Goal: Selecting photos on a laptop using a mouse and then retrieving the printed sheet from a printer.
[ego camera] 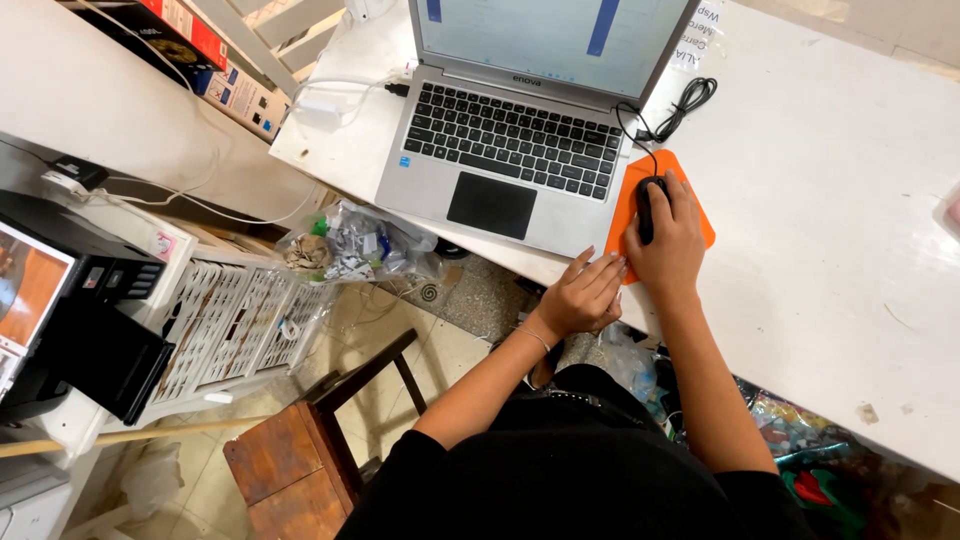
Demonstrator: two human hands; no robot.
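1. Nearest the camera, black sleeves and a dark lap, both forearms stretching forward toward the white tabletop [830, 200].
2. Down on the left, a wooden stool [300, 450] on the tiled floor, with a white lattice basket [235, 325] just beyond it and a black printer [70, 320] at the far left edge.
3. Left hand [583, 296] resting at the near edge of the tabletop, fingers stretched out and loosely together, grip released, nothing held; a thin bracelet showing at the wrist.
4. Fingertips of that hand lying just beside the near corner of the orange mouse pad [700, 215], close to the other wrist.
5. Right hand [668, 240] laid over the black mouse [647, 205], palm covering its back half, fingers draped forward, grip lightly grasping the mouse.
6. Mouse sitting on the orange pad, just right of the laptop [520, 140], cable running up from it into a coiled black bundle [690, 100] on the tabletop.
7. Beside the pad, silver laptop open, black keys and dark touchpad untouched, screen lit at the top of view.
8. Left of the laptop, a white charger and cord [325, 100] plugged into its side.
9. Below that tabletop edge, a clear bag of crumpled scraps [350, 245].
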